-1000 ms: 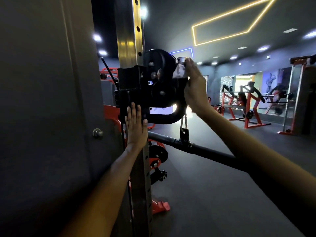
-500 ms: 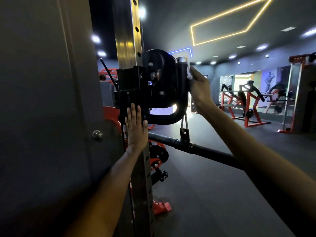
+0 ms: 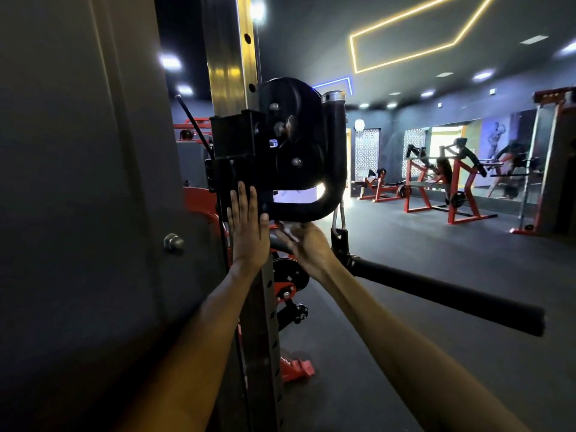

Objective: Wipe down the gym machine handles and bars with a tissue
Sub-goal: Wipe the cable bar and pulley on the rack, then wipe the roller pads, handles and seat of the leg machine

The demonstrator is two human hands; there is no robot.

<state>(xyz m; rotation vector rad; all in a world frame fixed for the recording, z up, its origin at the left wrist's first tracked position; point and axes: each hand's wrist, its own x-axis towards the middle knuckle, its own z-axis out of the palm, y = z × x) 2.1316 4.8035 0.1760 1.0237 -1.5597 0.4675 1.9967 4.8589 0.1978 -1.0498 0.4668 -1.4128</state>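
A black curved handle (image 3: 335, 169) with a silver cap hooks around the pulley carriage (image 3: 280, 151) on the perforated upright (image 3: 232, 67). My left hand (image 3: 249, 226) rests flat, fingers straight, against the upright just below the carriage. My right hand (image 3: 307, 241) is under the handle's lower bend and holds a crumpled white tissue (image 3: 291, 228) against its underside. A long black padded bar (image 3: 448, 294) hangs from a carabiner and runs out to the right, just beside my right wrist.
A dark grey machine panel (image 3: 78, 182) with a bolt fills the left. Red frame parts and a small pulley (image 3: 288, 280) sit behind the upright. Red and black machines (image 3: 448, 182) stand across the dark rubber floor by a mirrored wall.
My right hand with the tissue has slid from the handle's capped top down along the tube to its lower bend. My left hand has stayed on the upright.
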